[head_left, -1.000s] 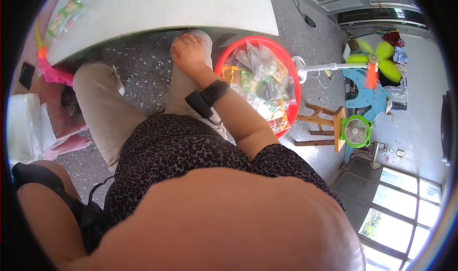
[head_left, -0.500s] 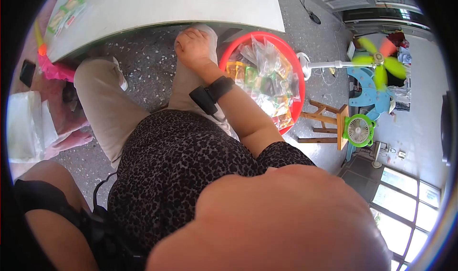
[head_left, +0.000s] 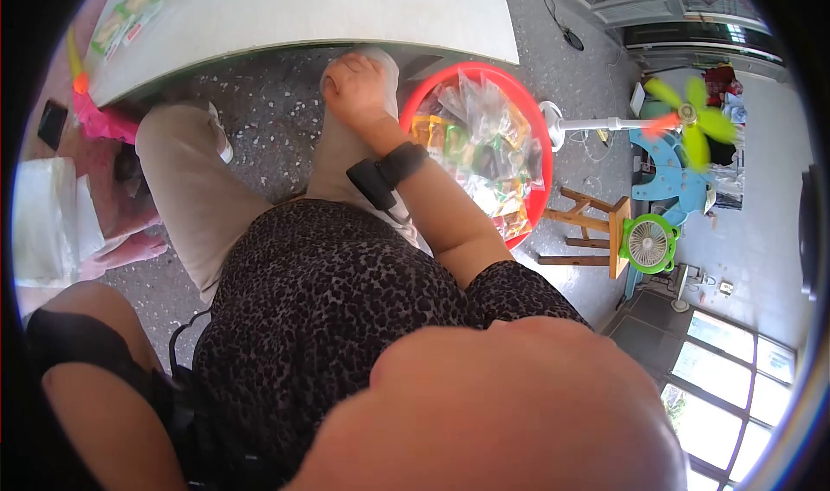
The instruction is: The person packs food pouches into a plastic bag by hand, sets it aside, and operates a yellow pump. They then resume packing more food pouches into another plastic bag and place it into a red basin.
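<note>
My right hand (head_left: 356,86) rests on my right knee, with its fingers draped over the light trouser leg (head_left: 335,149). It holds nothing that I can see. A black band with a box-like device (head_left: 385,175) is strapped round that wrist. Right beside the hand stands a red tub (head_left: 543,171) full of small clear and coloured plastic packets (head_left: 471,149). My left arm (head_left: 108,413) shows at the lower left with a black band on it. The left hand is out of sight. A large blurred skin-coloured shape fills the bottom, close to the camera.
In front of my knees is a white table (head_left: 303,15) with packets (head_left: 125,20) at its left end. To the right are a pole fan (head_left: 692,119), a wooden stool (head_left: 618,236) and a small green fan (head_left: 650,243). White stacked material (head_left: 45,223) and a phone (head_left: 53,124) lie left.
The view has tilted slightly, so most things sit a little lower. The pole fan's blades have turned. My right hand stays on the knee.
</note>
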The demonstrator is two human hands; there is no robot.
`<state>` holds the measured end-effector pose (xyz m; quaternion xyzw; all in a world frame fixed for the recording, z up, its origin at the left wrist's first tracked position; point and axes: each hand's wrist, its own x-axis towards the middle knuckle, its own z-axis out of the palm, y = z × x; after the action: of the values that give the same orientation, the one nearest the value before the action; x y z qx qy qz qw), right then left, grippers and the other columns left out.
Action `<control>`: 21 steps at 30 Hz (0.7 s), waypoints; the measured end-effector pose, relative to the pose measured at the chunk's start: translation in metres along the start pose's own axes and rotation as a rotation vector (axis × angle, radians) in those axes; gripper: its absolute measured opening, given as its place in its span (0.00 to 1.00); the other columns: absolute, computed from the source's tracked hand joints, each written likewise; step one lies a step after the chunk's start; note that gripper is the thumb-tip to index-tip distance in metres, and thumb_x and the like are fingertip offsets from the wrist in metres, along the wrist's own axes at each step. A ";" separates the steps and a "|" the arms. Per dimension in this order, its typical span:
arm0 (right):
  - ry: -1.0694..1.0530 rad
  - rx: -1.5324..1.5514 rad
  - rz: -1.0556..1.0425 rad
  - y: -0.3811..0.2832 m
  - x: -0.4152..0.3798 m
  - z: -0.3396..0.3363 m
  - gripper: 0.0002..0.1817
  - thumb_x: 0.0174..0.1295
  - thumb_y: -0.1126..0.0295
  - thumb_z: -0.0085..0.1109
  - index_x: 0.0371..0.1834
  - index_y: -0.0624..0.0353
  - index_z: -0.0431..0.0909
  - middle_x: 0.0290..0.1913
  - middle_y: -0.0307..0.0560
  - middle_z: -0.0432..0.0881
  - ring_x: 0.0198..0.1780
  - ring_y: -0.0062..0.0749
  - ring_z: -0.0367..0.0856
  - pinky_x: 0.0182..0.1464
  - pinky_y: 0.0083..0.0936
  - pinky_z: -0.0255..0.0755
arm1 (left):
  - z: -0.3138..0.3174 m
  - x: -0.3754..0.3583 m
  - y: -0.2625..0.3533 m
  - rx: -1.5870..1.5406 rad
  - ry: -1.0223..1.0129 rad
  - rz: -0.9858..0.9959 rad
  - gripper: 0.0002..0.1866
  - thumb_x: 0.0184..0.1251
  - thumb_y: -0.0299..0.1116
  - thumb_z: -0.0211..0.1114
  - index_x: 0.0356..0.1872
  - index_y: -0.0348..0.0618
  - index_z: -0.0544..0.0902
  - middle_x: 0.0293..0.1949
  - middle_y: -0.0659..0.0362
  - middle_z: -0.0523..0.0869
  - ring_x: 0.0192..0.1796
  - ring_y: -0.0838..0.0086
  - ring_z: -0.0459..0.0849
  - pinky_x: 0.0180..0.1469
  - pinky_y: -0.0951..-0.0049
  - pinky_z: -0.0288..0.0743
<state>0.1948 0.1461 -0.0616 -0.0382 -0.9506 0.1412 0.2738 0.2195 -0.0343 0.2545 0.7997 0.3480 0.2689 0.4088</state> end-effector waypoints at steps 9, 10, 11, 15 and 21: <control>0.042 -0.005 -0.013 -0.001 0.006 -0.005 0.05 0.38 0.70 0.53 0.21 0.54 0.73 0.30 0.42 0.76 0.42 0.32 0.71 0.45 0.34 0.58 | 0.005 -0.039 -0.027 0.116 0.205 -0.377 0.08 0.46 0.29 0.53 0.29 0.39 0.70 0.27 0.53 0.73 0.23 0.62 0.75 0.25 0.65 0.68; 0.017 -0.026 -0.015 -0.005 0.010 -0.011 0.04 0.39 0.70 0.52 0.21 0.53 0.73 0.29 0.43 0.76 0.39 0.35 0.72 0.43 0.35 0.60 | 0.005 -0.048 -0.035 0.169 0.243 -0.441 0.08 0.47 0.29 0.53 0.29 0.39 0.71 0.26 0.53 0.73 0.26 0.60 0.75 0.27 0.64 0.69; -0.011 -0.046 -0.016 -0.007 0.013 -0.016 0.04 0.39 0.70 0.52 0.21 0.52 0.73 0.29 0.44 0.76 0.36 0.37 0.73 0.40 0.35 0.62 | 0.004 -0.056 -0.042 0.221 0.283 -0.504 0.08 0.48 0.28 0.52 0.30 0.38 0.71 0.26 0.53 0.73 0.29 0.59 0.75 0.30 0.64 0.69; -0.025 -0.095 -0.095 0.000 0.009 -0.008 0.06 0.41 0.69 0.50 0.24 0.53 0.73 0.31 0.44 0.76 0.37 0.39 0.72 0.39 0.35 0.62 | -0.006 -0.093 -0.072 0.507 0.485 -0.865 0.07 0.50 0.29 0.50 0.28 0.36 0.72 0.26 0.49 0.75 0.32 0.55 0.74 0.33 0.61 0.68; -0.059 -0.063 -0.043 -0.009 0.014 -0.013 0.06 0.41 0.70 0.50 0.25 0.54 0.73 0.33 0.45 0.77 0.43 0.38 0.72 0.45 0.34 0.61 | -0.005 -0.126 -0.092 0.608 0.674 -1.059 0.08 0.50 0.31 0.49 0.26 0.36 0.72 0.25 0.48 0.75 0.32 0.54 0.74 0.35 0.60 0.67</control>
<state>0.1902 0.1427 -0.0416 -0.0221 -0.9629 0.1066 0.2470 0.1078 -0.0909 0.1608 0.4743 0.8588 0.1576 0.1123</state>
